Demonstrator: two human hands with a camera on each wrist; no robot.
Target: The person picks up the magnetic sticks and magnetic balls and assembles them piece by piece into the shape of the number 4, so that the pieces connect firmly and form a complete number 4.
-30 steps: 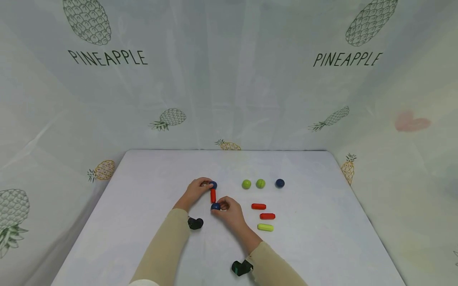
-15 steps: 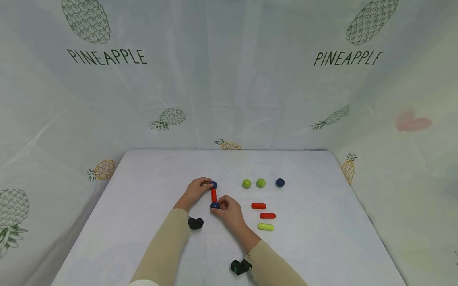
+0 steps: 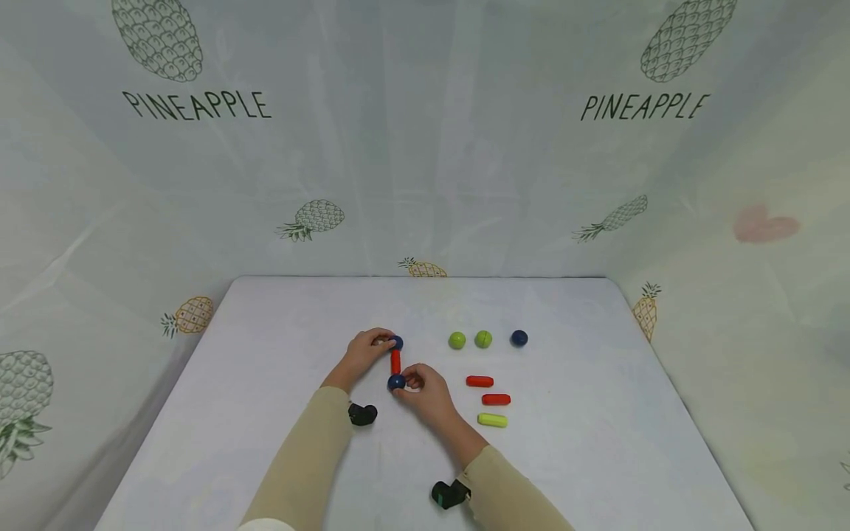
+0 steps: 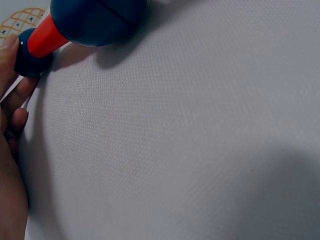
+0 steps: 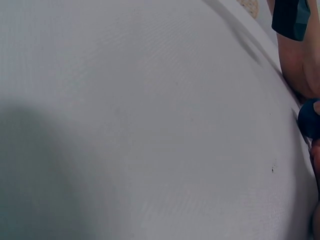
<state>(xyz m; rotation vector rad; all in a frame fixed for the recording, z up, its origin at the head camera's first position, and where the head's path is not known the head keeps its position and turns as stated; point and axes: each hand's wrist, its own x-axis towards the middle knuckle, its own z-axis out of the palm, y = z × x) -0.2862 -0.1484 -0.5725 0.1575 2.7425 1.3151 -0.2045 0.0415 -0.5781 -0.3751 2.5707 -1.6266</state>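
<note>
A red rod (image 3: pixel 395 361) joins two blue balls on the white table, one at each end. My left hand (image 3: pixel 361 352) pinches the far blue ball (image 3: pixel 397 343) between thumb and fingers. At the rod's near end, the fingers and thumb of my right hand (image 3: pixel 428 391) hold the near blue ball (image 3: pixel 396 382). In the left wrist view the near blue ball (image 4: pixel 97 20) looms large at the top edge, and the red rod (image 4: pixel 46 37) runs from it to the ball in my left hand. Only part of the near blue ball (image 5: pixel 309 120) shows in the right wrist view.
To the right lie two green balls (image 3: pixel 457 340) and another blue ball (image 3: pixel 519 338) in a row. Nearer are two red rods (image 3: pixel 479 381) and a yellow-green rod (image 3: pixel 492 420). A pineapple-print cloth (image 3: pixel 425 162) hangs behind the table (image 3: pixel 584 457).
The near blue ball has moved up against the rod's end and slightly left, and more of it now shows beside my right fingers. My left hand stays on the far ball.
</note>
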